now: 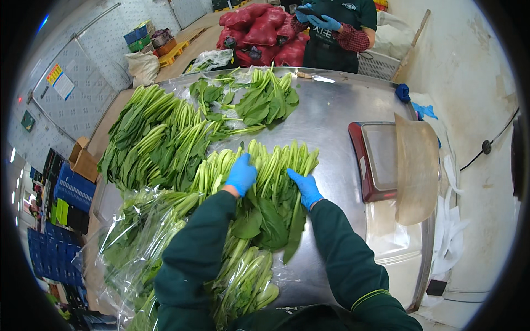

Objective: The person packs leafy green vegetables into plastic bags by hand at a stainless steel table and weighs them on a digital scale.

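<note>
Before me a row of leafy greens (269, 186) with pale stems lies on a stainless steel table (327, 103), stems away from me and leaves towards me. My left hand (242, 173), in a blue glove, is closed on stems near the row's middle. At the row's right side my blue-gloved right hand (305, 188) touches the greens, with one finger stretched over them; leaves hide part of its grip. Greens in clear plastic bags (149, 231) lie to the left, partly behind my left sleeve. Another bagged bunch (248, 281) is close to my body.
Loose greens (153, 132) are heaped at the left, and more (267, 97) lie at the back. A knife (314, 77) rests by the far edge. At the right stands a red scale (377, 161) beside a curved translucent sheet (416, 169). Beyond the table, a person (337, 37) stands near red mesh sacks (261, 31).
</note>
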Demonstrator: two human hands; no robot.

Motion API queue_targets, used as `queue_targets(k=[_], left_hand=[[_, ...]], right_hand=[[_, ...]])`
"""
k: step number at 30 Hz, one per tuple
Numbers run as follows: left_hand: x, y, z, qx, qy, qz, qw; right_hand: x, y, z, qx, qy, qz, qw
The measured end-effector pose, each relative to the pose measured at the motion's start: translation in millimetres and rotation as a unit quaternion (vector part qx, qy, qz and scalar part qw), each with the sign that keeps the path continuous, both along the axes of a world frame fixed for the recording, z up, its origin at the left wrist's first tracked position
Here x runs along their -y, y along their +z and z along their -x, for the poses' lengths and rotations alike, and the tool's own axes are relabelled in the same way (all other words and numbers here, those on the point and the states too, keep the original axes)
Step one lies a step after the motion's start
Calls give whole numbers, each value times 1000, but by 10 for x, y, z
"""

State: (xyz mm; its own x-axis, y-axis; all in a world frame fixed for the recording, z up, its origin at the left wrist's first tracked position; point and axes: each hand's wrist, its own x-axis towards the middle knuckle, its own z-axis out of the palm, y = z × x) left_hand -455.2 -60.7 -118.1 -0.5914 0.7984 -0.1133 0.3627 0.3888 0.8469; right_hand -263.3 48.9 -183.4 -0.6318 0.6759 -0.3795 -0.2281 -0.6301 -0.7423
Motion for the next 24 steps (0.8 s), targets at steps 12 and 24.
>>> queue_targets(k=[12,24], left_hand=[[-518,-32,-566,-247,-36,208,946],[-371,-150,-411,-100,-60,26,993]], right_hand=[[177,-200,316,295,-73,-280,911],[121,-19,-23,30,-71,-131,988]])
